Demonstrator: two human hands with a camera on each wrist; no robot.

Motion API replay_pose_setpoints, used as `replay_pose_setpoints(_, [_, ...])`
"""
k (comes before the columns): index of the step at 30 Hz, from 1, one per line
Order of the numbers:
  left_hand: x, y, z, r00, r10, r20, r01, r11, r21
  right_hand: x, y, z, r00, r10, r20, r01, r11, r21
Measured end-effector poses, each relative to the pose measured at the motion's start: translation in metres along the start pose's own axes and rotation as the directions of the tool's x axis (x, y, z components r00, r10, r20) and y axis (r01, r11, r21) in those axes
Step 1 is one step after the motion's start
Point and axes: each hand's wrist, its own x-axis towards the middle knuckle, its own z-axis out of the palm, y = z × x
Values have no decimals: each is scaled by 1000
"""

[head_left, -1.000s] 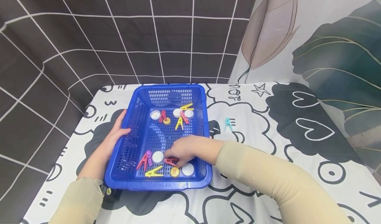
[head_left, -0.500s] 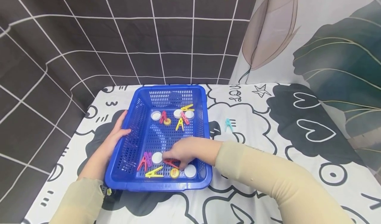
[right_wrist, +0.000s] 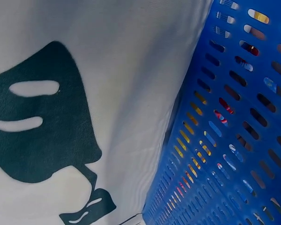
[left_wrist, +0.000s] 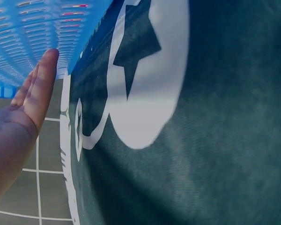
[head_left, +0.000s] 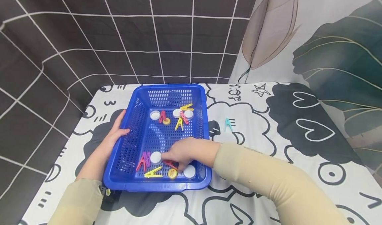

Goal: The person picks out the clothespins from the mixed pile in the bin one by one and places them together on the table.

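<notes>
On the left side of a blue plastic basket (head_left: pixel 158 186), my left hand (head_left: pixel 111 138) grips the rim, its thumb over the edge and its fingers along the outer wall. The left wrist view shows that hand (left_wrist: pixel 25 112) against the basket's slatted side (left_wrist: pixel 23 28). My right hand (head_left: pixel 180 152) reaches down inside, thumb and finger at a red clothespin (head_left: pixel 171 165) that it partly covers. White round caps lie on either side of it, one at the thumb (head_left: pixel 155 158), another by the fingertips (head_left: pixel 189 172). A yellow cap (head_left: pixel 172 174) sits just in front.
A yellow clothespin (head_left: pixel 153 172), a purple clothespin (head_left: pixel 146 159) and a red-pink one (head_left: pixel 141 164) lie front left. Several more clothespins and caps (head_left: pixel 177 113) are at the basket's back. Outside, a turquoise clothespin (head_left: pixel 228 124) lies on the patterned cloth (head_left: pixel 253 118).
My right thumb and fingertips have spread slightly. The white cap by the thumb and the purple clothespin have shifted a little left, the other white cap slightly right. My left hand stays on the rim.
</notes>
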Motion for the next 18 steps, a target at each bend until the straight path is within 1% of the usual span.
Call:
replay_pose_setpoints(3, [0, -1, 0, 1000, -1, -2, 1, 1000, -19, 0, 0, 0, 1000, 0, -20, 0, 1000, 19])
replay_pose_setpoints(6, [0, -1, 0, 1000, -3, -1, 3, 999, -32, 0, 1, 0, 998, -11, -63, 15, 999, 53])
replay_pose_setpoints(11, [0, -1, 0, 1000, 6, 2, -6, 1000, -11, -1, 2, -3, 994, -3, -113, 15, 995, 103])
replay_pose_setpoints(13, [1, -1, 0, 1000, 13, 0, -13, 1000, -18, -2, 2, -4, 992, 0, -127, 14, 994, 112])
replay_pose_setpoints(18, [2, -1, 1, 999, 37, -25, -37, 999, -14, -5, 2, -7, 988, 15, -153, 6, 990, 140])
